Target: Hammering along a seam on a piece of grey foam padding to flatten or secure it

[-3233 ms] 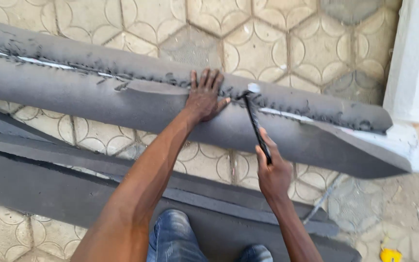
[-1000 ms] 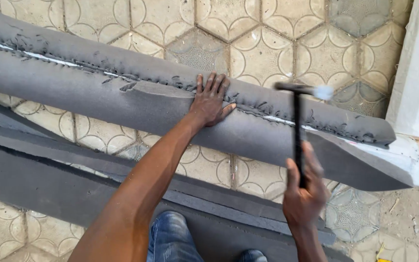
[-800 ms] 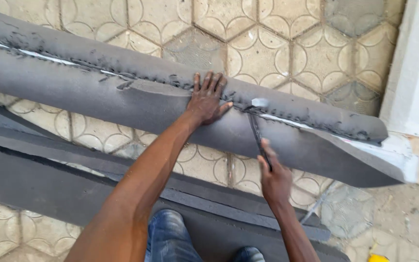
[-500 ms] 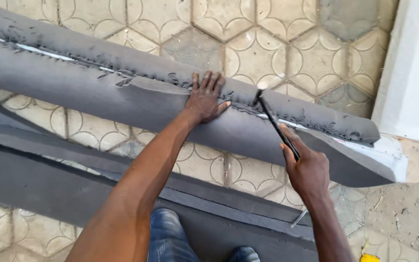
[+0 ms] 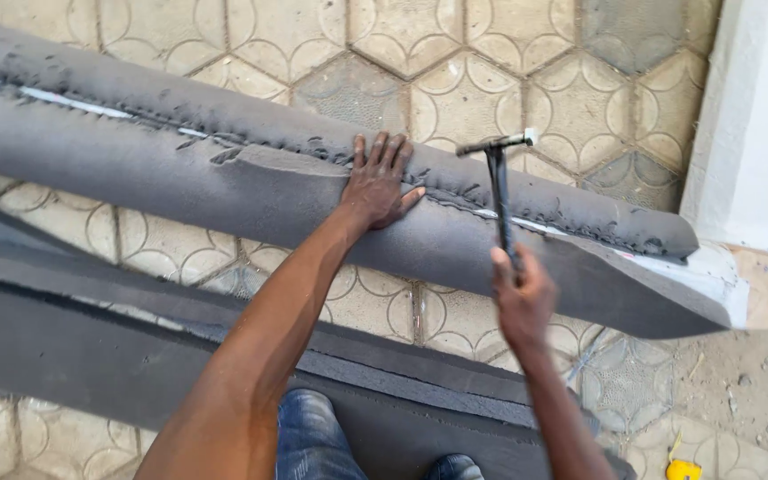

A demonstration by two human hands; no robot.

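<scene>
hexagonal paving [image 5: 491, 40], white pillar [image 5: 748, 116], yellow object [image 5: 684, 468]

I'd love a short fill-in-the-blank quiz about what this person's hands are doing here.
1. The left hand presses flat on the long grey foam-covered ____.
2. The right hand grips a black-handled ____, raised above the seam.
3. The ground is paved with ____-shaped tiles.
4. A small ____ object lies at the bottom right.

Missing words: panel; hammer; hexagon; yellow
</scene>
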